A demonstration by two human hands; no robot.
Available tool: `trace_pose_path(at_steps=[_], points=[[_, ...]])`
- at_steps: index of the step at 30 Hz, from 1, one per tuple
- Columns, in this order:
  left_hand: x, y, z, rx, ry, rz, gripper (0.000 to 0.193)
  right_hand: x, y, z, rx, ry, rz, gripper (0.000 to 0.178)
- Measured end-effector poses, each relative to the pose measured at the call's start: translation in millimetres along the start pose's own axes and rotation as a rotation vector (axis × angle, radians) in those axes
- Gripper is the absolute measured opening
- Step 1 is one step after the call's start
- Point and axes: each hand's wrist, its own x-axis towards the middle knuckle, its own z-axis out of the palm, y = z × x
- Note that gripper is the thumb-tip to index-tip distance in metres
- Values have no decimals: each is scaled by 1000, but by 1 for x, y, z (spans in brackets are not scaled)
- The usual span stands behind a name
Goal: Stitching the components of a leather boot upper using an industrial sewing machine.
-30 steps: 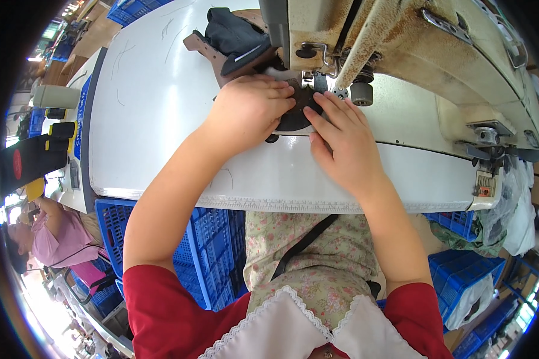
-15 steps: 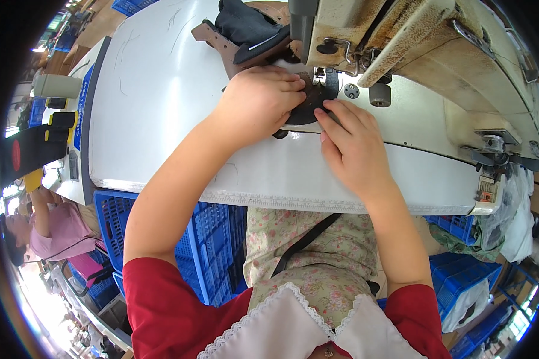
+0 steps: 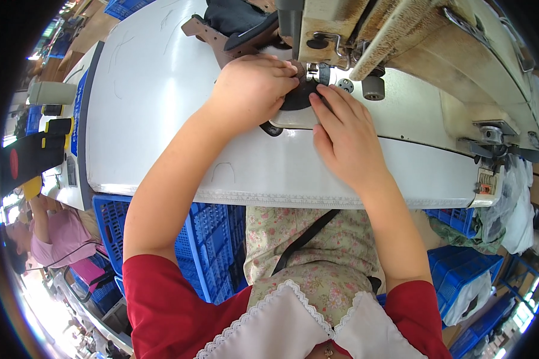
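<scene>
A brown and black leather piece, seemingly a shoe upper (image 3: pixel 299 97), lies under the needle area of a sewing machine (image 3: pixel 401 48). My left hand (image 3: pixel 253 90) bends over its left side, fingers closed on the brown part and thumb hidden. On the right, my right hand (image 3: pixel 346 134) rests with fingers stretched out, fingertips at the black edge near the presser foot (image 3: pixel 312 70). Farther back, a larger brown part with black lining (image 3: pixel 239 30) sits on the white table; whether it joins the piece under my hand is hidden.
The white machine table (image 3: pixel 144 119) has a ruler strip along its front edge. Blue plastic crates (image 3: pixel 218 251) stand below it, with another crate (image 3: pixel 461 275) at the right. To the left, a co-worker in pink (image 3: pixel 66 230) sits by another machine (image 3: pixel 54 93).
The whole view has shifted slightly. Both hands and the leather piece have slid a little away from me at the needle area, with the left hand's hold and the right hand's flat fingers much the same.
</scene>
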Motion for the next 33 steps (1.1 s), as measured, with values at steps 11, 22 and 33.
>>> trace_pose_path(at_steps=[11,22,33], points=[[0,3,-2,117,-9,20,30,-1,1,0,-36,67,-7,26],[3,7,-6,115,-44,4,30,-2,-1,-1,-100,80,32,25],[5,18,-5,193,-30,6,25,-3,0,-1,-101,96,65,26]])
